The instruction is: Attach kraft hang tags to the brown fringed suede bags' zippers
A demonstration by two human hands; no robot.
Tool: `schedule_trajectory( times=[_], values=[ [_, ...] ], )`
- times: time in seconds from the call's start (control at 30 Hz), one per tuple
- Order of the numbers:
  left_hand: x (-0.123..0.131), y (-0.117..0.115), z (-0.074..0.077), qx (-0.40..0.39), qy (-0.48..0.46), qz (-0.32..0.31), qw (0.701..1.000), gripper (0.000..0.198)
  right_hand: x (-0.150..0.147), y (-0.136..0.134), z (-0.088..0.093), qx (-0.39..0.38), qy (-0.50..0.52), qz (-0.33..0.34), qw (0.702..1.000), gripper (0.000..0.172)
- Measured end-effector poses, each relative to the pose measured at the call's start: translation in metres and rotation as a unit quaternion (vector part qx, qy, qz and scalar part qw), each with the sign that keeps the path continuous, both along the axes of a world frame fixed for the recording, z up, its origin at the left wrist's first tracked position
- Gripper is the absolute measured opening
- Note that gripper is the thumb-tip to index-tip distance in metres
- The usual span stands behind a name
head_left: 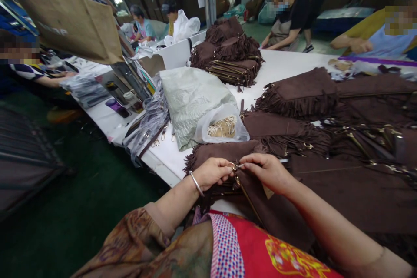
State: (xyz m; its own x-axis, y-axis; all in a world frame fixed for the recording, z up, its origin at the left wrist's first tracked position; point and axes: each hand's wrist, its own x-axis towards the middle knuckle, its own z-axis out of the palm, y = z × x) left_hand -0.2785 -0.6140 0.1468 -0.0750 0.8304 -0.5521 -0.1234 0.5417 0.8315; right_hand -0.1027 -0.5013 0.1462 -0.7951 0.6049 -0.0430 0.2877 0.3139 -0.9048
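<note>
My left hand (215, 173), with a silver bangle at the wrist, pinches a small gold metal ring (233, 166). Close against it on the right, my right hand (265, 170) has thumb and forefinger pressed together at a small piece beside the ring, too small to make out. Below both hands lies a dark brown bag (260, 200) with a gold zipper along its edge. A small tan tag (268, 192) shows under my right hand. Just beyond my hands is a brown fringed bag (221, 150).
Brown fringed bags (296, 91) cover the table's right side, and more are piled (228, 52) farther back. A pale plastic sack (192, 100) and an open bag of white strings (224, 128) lie ahead. Several people sit around the tables.
</note>
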Motion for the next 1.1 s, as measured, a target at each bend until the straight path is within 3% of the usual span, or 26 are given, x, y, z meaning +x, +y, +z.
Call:
schedule_trajectory(
  times=[0.13,0.3,0.53,0.8,1.1],
  values=[
    [0.003,-0.002,-0.002,0.014,-0.083,0.048,0.995,0.029,-0.006,0.004,-0.002,0.049,-0.011,0.027,0.998,0.018],
    [0.005,-0.003,-0.003,0.017,-0.146,0.046,0.988,0.034,-0.005,0.007,0.0,0.1,-0.019,0.033,0.994,0.017],
    [0.012,0.0,-0.003,0.029,-0.118,0.05,0.991,0.036,-0.004,0.006,0.014,0.03,0.012,-0.001,0.999,0.017],
    [0.014,0.001,-0.002,0.024,-0.132,0.045,0.99,0.038,-0.01,-0.001,0.01,-0.034,0.029,-0.089,0.995,0.024],
    [0.014,0.001,-0.003,0.024,-0.137,0.048,0.989,0.039,0.004,0.001,0.005,0.111,-0.031,-0.02,0.993,0.02]
  ],
)
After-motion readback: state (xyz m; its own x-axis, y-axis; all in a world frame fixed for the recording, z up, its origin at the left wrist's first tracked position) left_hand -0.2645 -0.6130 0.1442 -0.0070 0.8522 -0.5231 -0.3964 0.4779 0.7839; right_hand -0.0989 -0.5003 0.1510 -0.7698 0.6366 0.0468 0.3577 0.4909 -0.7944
